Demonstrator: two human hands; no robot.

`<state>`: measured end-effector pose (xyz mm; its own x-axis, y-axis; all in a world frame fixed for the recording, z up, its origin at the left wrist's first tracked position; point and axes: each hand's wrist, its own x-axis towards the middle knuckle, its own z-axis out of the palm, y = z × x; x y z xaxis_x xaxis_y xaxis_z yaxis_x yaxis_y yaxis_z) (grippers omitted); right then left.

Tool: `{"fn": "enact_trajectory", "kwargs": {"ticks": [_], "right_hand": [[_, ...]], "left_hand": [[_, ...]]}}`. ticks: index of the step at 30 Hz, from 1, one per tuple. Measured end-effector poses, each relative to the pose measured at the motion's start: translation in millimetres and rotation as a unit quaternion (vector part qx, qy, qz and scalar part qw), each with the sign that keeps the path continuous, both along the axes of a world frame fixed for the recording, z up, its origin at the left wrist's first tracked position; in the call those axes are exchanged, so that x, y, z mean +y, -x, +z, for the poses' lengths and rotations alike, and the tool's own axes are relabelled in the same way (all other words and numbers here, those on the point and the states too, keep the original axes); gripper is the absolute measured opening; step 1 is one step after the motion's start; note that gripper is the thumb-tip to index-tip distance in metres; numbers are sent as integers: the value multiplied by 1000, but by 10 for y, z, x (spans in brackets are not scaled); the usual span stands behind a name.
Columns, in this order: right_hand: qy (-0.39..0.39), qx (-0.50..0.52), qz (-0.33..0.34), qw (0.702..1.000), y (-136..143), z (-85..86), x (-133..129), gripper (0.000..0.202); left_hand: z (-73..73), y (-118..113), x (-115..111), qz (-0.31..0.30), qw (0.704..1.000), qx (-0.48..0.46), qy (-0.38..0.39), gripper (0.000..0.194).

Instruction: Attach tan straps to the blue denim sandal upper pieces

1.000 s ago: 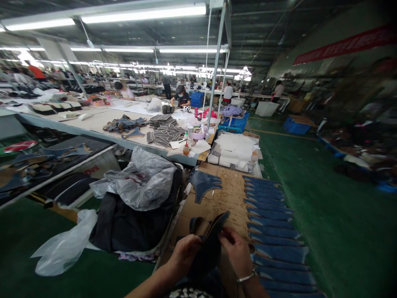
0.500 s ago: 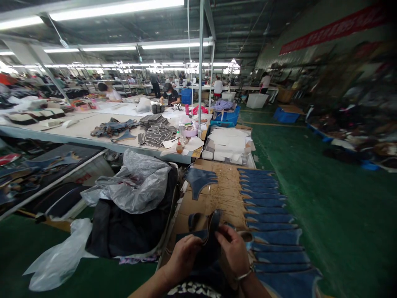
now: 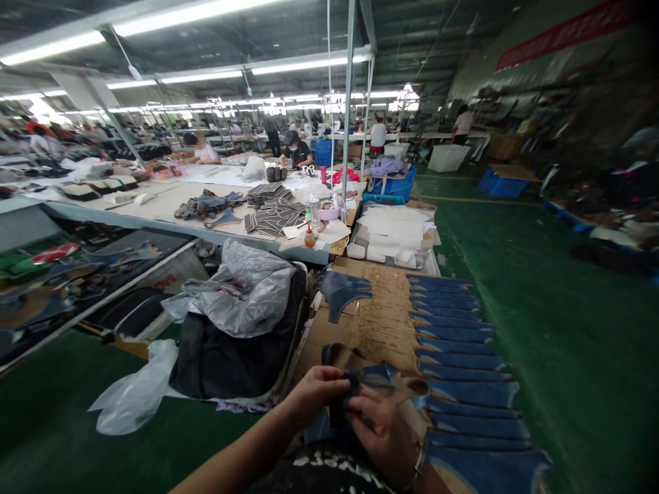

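Note:
My left hand (image 3: 320, 390) pinches the edge of a dark blue cut piece (image 3: 338, 414), which looks like leather or denim. From the other side, my right hand (image 3: 378, 420), with a bracelet at its wrist, grips the same piece, and the two sets of fingers nearly meet. Part of the piece is hidden behind the fingers. Just beyond my hands lie curled blue pieces (image 3: 378, 374) with tan undersides. A long row of overlapping blue pieces (image 3: 458, 370) runs down the right side of the cardboard surface (image 3: 384, 312). One separate blue piece (image 3: 340, 291) rests at its far left.
To the left, a bin holds dark cloth (image 3: 231, 357) and a clear plastic bag (image 3: 252, 281). Beyond, a long table (image 3: 159, 199) carries dark striped pieces (image 3: 275, 213), a small bottle (image 3: 309, 237) and a blue pile (image 3: 209, 204). White sheets (image 3: 391, 226) are stacked behind the cardboard. Co-workers sit farther off.
My hands have come closer together on the blue piece, and its raised upper edge is now folded down between the fingers. The view has swung slightly left.

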<state>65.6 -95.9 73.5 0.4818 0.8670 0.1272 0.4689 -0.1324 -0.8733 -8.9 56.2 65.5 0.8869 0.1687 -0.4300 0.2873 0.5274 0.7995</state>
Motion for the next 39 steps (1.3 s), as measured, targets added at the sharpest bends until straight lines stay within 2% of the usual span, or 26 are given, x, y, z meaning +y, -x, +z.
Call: {"fn": "enact_trajectory", "kwargs": {"ticks": [1,3,5,7,10,15,24,29,34,36,39], "right_hand": [[9,3,8,1000,-14,17,-25,14],[19,12,-32,999,-71,34,-81,16],[8,4,-104,994,-153,37,-133,20],[-6,-15,-134,991,-231,44,-168,20],[-8,-41,-98,994,-276,77,-175,18],[15,-43,-63,997,-201,117,-141,16],[58,40,-92,993,-192,13,-81,20],[72,161,-132,975,-137,-107,-19,23],[34,229,-180,956,-131,-239,5,33],[52,232,-159,958,-146,-263,12,37],[71,222,-92,968,-151,-252,55,35]], "left_hand": [[-15,3,-6,17,1000,-8,-9,27],[-43,7,-26,44,998,-26,-46,24],[-62,5,-59,42,996,-32,-78,25],[-68,1,-99,21,994,-29,-103,26],[-51,1,-156,-6,990,-25,-140,25],[4,23,-180,-47,981,-36,-184,20],[26,22,-169,-75,965,-13,-250,28],[-51,11,-170,-58,973,-16,-224,19],[-163,-9,-153,18,983,-13,-185,15],[-188,-13,-148,42,980,-12,-192,16],[-200,-16,-159,38,979,-21,-198,16]]}}
